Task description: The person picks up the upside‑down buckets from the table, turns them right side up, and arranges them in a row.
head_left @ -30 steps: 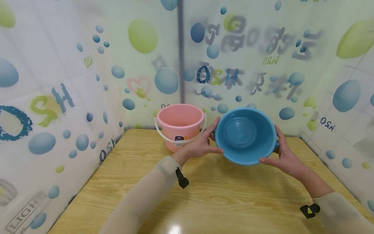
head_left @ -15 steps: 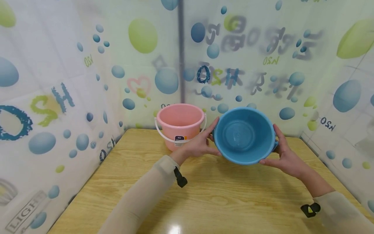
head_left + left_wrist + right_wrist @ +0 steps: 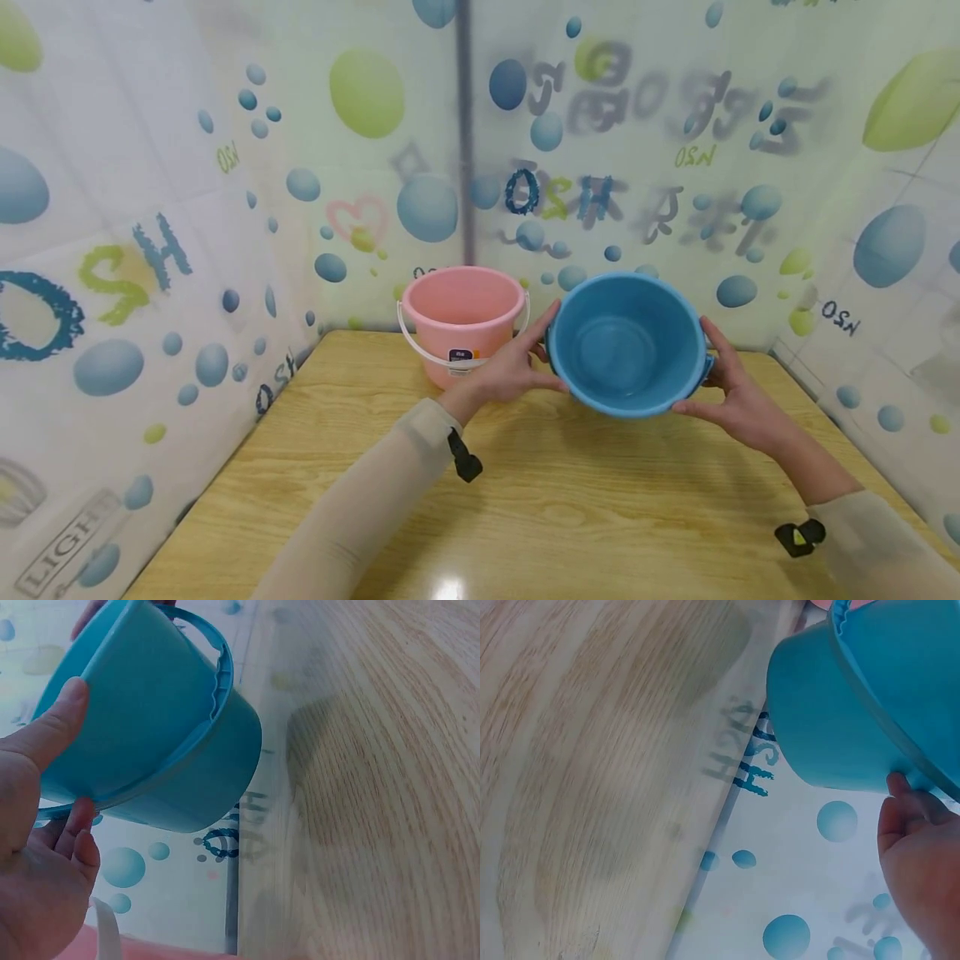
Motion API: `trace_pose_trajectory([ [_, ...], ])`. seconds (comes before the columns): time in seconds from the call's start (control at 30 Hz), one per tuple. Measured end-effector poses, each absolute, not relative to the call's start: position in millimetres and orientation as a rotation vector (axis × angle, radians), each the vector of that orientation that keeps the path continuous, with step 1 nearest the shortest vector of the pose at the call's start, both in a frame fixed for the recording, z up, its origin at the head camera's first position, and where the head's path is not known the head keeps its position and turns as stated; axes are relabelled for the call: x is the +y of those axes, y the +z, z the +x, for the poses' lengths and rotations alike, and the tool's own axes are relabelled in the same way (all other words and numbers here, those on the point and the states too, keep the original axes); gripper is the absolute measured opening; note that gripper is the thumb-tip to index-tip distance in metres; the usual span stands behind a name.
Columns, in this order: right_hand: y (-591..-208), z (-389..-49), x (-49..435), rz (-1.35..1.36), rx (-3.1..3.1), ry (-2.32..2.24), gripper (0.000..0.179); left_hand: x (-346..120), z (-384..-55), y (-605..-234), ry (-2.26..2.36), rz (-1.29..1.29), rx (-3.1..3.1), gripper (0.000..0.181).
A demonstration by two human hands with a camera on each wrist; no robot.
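A blue bucket [image 3: 622,350] is held up above the table by both hands, tilted so that its inside faces me. Its folded blue handle [image 3: 222,682] lies along the body in the left wrist view. My left hand [image 3: 513,371] grips the left side, thumb near the rim and fingers curled behind. On the opposite side my right hand [image 3: 742,408] holds it the same way, the fingers partly hidden behind the wall. A pink bucket [image 3: 442,337] with a white handle [image 3: 408,337] stands upright just left of the blue one, behind my left hand.
The wooden table [image 3: 570,517] reaches back to a patterned curtain wall [image 3: 360,167] printed with blue and green dots. Similar walls rise at both sides. The blue bucket's shadow falls on the tabletop below it.
The blue bucket has risen very slightly and its tilt has shifted, so its bottom sits lower within the rim as I see it. Both hands keep their grip. The pink bucket stays put.
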State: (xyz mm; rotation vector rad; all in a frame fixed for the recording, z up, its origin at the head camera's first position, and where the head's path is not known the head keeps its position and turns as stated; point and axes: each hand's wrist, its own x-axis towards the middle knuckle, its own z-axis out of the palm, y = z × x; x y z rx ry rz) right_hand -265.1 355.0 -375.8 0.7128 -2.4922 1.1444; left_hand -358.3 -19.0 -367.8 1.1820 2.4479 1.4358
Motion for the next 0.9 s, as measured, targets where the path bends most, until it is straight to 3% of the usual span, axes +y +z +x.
trace_pose_trajectory([
  [0.43, -374.6, -271.6, 362.6, 0.672, -2.526, 1.362, 0.105, -10.8, -365.0, -373.5, 1.640, 1.047, 2.234, 0.106],
  [0.9, -372.7, -288.8, 367.1, 0.567, -2.609, 1.426, 0.086, -1.1, -372.6, -376.5, 1.674, 0.926, 2.319, 0.095],
])
